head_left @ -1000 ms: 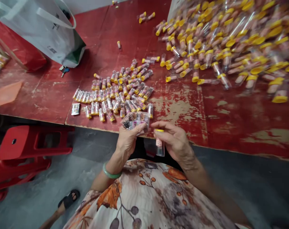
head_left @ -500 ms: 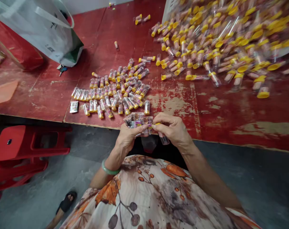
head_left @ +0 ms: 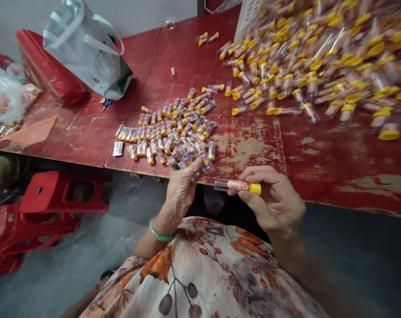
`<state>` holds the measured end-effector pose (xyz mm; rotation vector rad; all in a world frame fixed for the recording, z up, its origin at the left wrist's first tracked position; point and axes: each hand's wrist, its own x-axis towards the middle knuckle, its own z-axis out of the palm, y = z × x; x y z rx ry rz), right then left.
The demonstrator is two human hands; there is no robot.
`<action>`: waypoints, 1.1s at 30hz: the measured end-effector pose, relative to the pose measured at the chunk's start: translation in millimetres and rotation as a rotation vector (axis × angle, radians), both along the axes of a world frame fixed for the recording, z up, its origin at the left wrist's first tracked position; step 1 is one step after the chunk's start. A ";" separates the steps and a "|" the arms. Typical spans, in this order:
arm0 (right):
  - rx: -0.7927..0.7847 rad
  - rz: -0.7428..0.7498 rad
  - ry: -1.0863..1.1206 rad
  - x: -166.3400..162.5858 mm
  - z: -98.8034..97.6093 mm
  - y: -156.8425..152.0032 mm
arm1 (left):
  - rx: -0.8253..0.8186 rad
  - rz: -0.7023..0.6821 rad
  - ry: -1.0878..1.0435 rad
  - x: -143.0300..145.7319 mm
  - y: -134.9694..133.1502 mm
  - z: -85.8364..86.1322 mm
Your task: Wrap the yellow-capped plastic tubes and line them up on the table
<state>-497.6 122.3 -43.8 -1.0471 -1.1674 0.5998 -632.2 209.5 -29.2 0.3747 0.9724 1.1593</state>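
My left hand (head_left: 180, 194) grips a fanned bunch of printed plastic sleeves (head_left: 184, 158) at the table's front edge, thumb pressed on top. To the right, my right hand (head_left: 280, 203) holds a clear tube (head_left: 237, 185) between thumb and fingers. It lies nearly level, its yellow cap towards my palm and its clear end pointing left; pinkish pieces show inside. A gap separates the tube from the sleeves. Just beyond my left hand, many yellow-capped tubes with printed sleeves (head_left: 160, 129) lie in rough rows.
On the right, a big heap of yellow-capped tubes (head_left: 286, 79) spills from a white crate (head_left: 248, 17) onto the red table (head_left: 253, 145). A white bag (head_left: 88, 53), keys (head_left: 105, 103) and a small silver packet (head_left: 118, 149) are left. Red stools (head_left: 61, 194) stand below.
My right hand has moved right, carrying the tube away from the sleeves and turning it level. My left hand keeps the sleeves, now tilted and fanned. The view has shifted left.
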 end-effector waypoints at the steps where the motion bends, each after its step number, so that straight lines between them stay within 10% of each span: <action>1: 0.053 -0.045 -0.037 -2.1 1.0 0.4 | -0.008 -0.008 -0.003 1.7 -2.5 0.3; 11: 0.216 -0.274 -0.295 4.0 -19.6 -0.8 | -0.194 -0.058 -0.107 16.4 -17.2 4.9; 25: 0.404 -0.669 -0.785 -4.2 -34.8 10.8 | -0.028 -0.189 -0.060 31.4 -15.2 -7.1; 33: 0.270 -0.197 -0.456 9.2 -33.0 15.6 | 0.017 -0.260 0.026 26.4 -11.6 -6.6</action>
